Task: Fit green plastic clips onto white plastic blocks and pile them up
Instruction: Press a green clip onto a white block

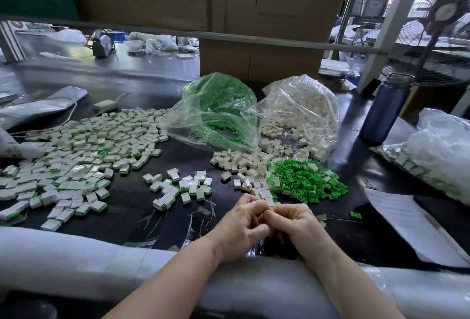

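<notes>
**A:** Hands first, what do I tell you? My left hand [240, 229] and right hand [296, 224] meet knuckle to knuckle just above the near table edge, fingers on both curled in tight, thumbs pressed toward each other.

**B:** Holding what?

**A:** A small white piece peeks out between the fingertips; I take it for a white block, though the fingers cover most of it. Which way it points, or where its long axis runs, I cannot tell. No green shows in the grip.

**B:** And the stock?

**A:** I see the loose white blocks [244, 166] spilling from a clear bag [302, 115] toward my hands, lying every which way. Just to their right, touching them, sits the heap of green clips [305, 181], fed from a second clear bag [216, 110]. One stray clip [355, 215] lies apart, right of my right hand.

**B:** Finished ones?

**A:** I see a broad pile of assembled blocks [76, 156] at far left, mostly lying flat, green edges showing. A smaller cluster [180, 186] sits between that pile and my hands. All on the dark table [132, 217].
</notes>
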The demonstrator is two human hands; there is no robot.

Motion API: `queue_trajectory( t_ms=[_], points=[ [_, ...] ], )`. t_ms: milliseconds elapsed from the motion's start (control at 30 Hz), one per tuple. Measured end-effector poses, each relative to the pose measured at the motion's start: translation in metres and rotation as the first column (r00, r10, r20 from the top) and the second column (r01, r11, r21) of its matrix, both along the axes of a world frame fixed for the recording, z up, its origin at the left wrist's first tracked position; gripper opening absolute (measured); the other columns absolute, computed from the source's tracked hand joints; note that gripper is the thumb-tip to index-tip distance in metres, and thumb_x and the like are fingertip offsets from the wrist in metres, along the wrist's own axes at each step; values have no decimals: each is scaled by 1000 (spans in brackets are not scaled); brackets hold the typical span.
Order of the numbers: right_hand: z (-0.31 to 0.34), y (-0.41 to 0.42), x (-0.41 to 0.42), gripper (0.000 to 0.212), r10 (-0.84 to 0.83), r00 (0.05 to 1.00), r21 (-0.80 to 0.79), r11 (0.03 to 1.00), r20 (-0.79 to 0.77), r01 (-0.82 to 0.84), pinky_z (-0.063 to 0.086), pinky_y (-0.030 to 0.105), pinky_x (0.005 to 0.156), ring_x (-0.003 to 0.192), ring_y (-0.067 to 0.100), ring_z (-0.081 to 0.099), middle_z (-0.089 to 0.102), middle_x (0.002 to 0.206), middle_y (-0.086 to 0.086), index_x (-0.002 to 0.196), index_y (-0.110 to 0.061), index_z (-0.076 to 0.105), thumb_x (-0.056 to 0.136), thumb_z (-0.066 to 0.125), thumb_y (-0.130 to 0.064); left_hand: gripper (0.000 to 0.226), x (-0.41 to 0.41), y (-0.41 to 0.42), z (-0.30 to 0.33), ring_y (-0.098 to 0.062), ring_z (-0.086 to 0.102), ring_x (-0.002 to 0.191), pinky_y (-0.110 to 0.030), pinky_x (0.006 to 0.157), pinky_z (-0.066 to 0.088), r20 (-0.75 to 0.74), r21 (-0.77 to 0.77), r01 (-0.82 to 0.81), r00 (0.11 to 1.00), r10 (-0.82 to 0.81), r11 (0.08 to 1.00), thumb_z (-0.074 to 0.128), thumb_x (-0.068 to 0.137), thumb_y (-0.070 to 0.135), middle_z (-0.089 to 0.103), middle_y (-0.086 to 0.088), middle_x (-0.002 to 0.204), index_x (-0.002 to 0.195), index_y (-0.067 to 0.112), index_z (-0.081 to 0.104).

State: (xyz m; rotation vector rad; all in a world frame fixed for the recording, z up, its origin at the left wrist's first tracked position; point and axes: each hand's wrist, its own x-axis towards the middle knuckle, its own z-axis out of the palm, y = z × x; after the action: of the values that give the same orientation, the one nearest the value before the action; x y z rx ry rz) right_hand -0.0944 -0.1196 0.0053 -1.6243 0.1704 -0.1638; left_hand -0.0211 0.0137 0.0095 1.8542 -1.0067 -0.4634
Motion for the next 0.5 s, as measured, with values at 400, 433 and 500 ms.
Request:
queue_trajectory(
  t_ms=[400, 433, 500],
  points=[
    [5, 6, 0, 22, -7, 998, -15, 1000, 56, 8, 43, 18, 50, 54, 10, 51, 59, 59, 3, 75, -9, 71, 82, 59, -25, 5, -1, 2, 3, -17, 51, 83, -27, 84, 49, -23, -91, -55, 998, 53, 994, 61, 89, 15, 46, -7, 104, 93, 15, 63],
    [5, 7, 1, 20, -19, 998, -15, 1000, 67, 20, 45, 18, 52, 56, 9, 54, 62, 60, 0, 78, -9, 71, 84, 58, -24, 7, -1, 2, 2, -13, 50, 81, -22, 82, 48, -15, -106, -79, 997, 78, 991, 61, 89, 17, 46, -6, 103, 95, 14, 64],
    [4, 5, 2, 15, -98, 992, 6, 995, 82, 97, 49, 19, 53, 58, 7, 59, 66, 65, -1, 89, -4, 69, 87, 59, -14, 10, 1, 1, 1, -10, 50, 79, -16, 77, 45, -2, -117, -138, 990, 139, 983, 61, 89, 16, 47, -3, 101, 97, 11, 65]
  ],
)
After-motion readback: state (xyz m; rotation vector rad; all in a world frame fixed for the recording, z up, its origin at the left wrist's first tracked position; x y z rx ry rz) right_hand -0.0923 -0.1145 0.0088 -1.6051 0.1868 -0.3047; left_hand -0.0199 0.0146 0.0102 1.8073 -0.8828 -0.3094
